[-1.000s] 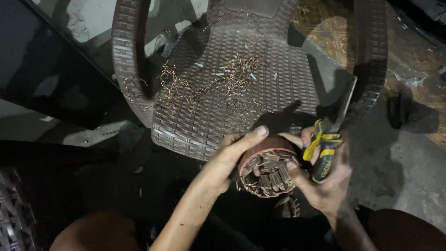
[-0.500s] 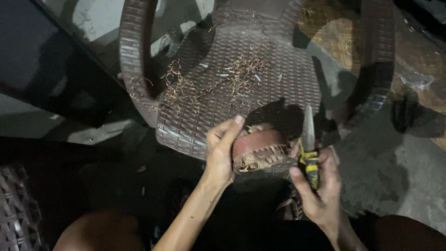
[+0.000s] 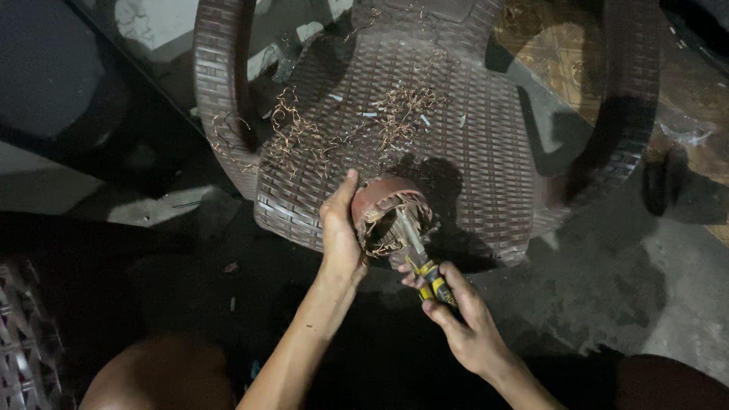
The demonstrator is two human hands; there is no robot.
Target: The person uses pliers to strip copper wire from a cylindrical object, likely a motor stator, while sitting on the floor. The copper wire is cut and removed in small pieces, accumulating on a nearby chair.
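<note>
My left hand (image 3: 339, 235) grips the side of a round reddish-brown motor stator (image 3: 386, 209) with frayed copper windings, resting on the front edge of a brown woven plastic chair (image 3: 471, 137). My right hand (image 3: 467, 323) holds pliers with yellow-and-black handles (image 3: 431, 279). The metal tip of the pliers pokes into the open face of the stator among the wires.
Loose curls of copper wire (image 3: 304, 137) and small pale scraps lie on the chair seat. A second woven chair's corner (image 3: 23, 342) shows at the lower left. My knees are at the bottom edge. Grey concrete floor (image 3: 653, 296) lies to the right.
The stator has been turned and shifted left onto the chair's front edge. The pliers came down from pointing up beside it to poking into its windings.
</note>
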